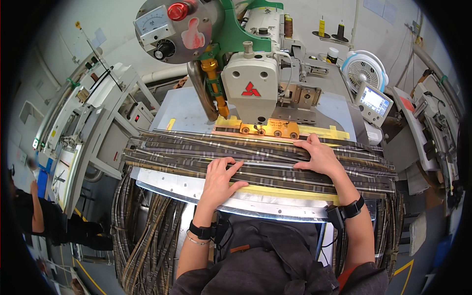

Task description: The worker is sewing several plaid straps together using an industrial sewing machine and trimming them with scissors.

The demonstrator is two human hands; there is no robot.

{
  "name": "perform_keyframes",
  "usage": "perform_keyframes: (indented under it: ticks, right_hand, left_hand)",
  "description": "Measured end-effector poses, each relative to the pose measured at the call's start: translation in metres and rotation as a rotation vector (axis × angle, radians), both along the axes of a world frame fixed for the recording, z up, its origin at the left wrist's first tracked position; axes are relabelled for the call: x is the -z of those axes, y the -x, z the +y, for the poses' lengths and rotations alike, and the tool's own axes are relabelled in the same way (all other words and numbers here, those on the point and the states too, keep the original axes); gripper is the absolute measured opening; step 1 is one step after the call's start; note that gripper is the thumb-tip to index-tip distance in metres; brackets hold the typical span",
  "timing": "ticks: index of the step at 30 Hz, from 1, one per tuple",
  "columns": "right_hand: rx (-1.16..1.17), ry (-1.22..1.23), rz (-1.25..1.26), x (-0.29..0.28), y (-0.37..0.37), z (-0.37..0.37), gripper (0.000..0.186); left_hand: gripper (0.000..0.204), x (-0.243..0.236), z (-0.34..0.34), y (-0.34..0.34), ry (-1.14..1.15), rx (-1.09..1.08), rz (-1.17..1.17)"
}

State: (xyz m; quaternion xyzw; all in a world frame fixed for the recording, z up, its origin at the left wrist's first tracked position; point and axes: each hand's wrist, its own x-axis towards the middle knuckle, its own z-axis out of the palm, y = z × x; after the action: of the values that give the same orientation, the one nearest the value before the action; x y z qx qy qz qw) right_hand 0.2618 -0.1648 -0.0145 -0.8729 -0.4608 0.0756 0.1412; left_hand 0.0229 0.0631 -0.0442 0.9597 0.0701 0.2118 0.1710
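Dark grey top (275,260), short sleeves (366,279), small brown tag (240,249) on front, red patch (345,276) by right sleeve. Black band (353,208) plus boxy module (336,216) each wrist, black cables (230,231). Left wrist: thin silver bracelet (196,240).

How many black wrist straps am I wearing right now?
2. One black strap is around the wrist of your left hand; the other black strap is around the wrist of your right hand. Neither is hidden from view.
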Motion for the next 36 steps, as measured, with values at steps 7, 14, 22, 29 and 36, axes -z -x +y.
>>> perform_keyframes:
  ticks: [7,14,22,29,36]
  right_hand:
    - [-0.005,0.004,-0.005,0.0001,-0.0008,-0.0008,0.072]
    - [-0.003,0.009,-0.010,-0.0010,-0.0006,-0.0008,0.072]
    - [-0.027,-0.018,-0.015,0.0046,-0.0038,-0.0023,0.070]
    - [-0.049,0.007,-0.001,0.0075,-0.0044,0.0034,0.071]
    - [-0.046,0.000,-0.006,0.0073,-0.0054,0.0041,0.070]
  left_hand:
    - [0.060,0.0008,-0.0005,-0.0003,0.001,0.007,-0.016]
    - [0.060,0.0006,-0.0009,-0.0008,-0.008,0.004,-0.014]
    - [0.059,0.0020,0.0017,0.0004,-0.004,-0.023,-0.004]
    - [0.059,0.0032,0.0009,-0.0009,0.045,-0.058,0.011]
    - [0.058,0.0039,0.0026,-0.0013,0.039,-0.055,0.007]
